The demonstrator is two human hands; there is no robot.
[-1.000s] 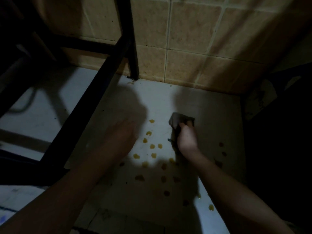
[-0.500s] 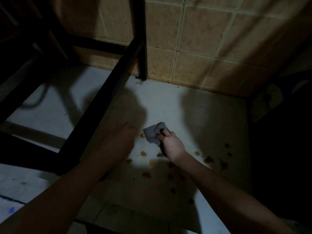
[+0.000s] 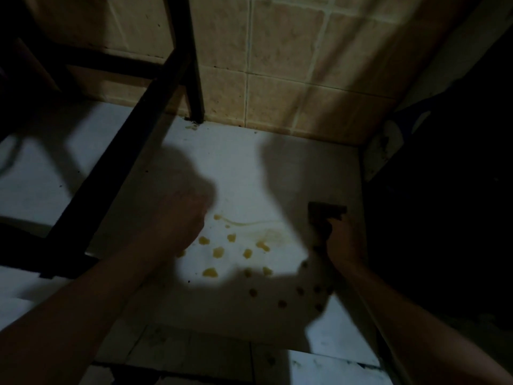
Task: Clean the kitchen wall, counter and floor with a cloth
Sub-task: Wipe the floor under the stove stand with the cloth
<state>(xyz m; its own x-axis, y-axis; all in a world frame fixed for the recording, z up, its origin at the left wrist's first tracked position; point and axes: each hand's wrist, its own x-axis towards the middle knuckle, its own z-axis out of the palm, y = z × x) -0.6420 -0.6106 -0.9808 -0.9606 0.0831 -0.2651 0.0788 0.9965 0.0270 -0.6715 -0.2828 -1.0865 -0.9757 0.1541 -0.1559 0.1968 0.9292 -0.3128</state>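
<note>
My right hand grips a small grey cloth low over the white floor tile, at the right near a dark cabinet side. Several yellow drops lie on the tile between my hands, and a thin yellow smear runs across just above them. My left hand hovers in shadow at the left of the drops, blurred, with nothing visible in it. The beige tiled wall rises behind the floor.
A black metal frame slants across the left, its leg meeting the floor at the wall. A dark cabinet or appliance closes off the right side. Heavy shadows of my arms cover much of the floor.
My right hand has swept the cloth from the middle of the drops to the right, leaving a yellow smear on the tile. The left hand stays about where it was.
</note>
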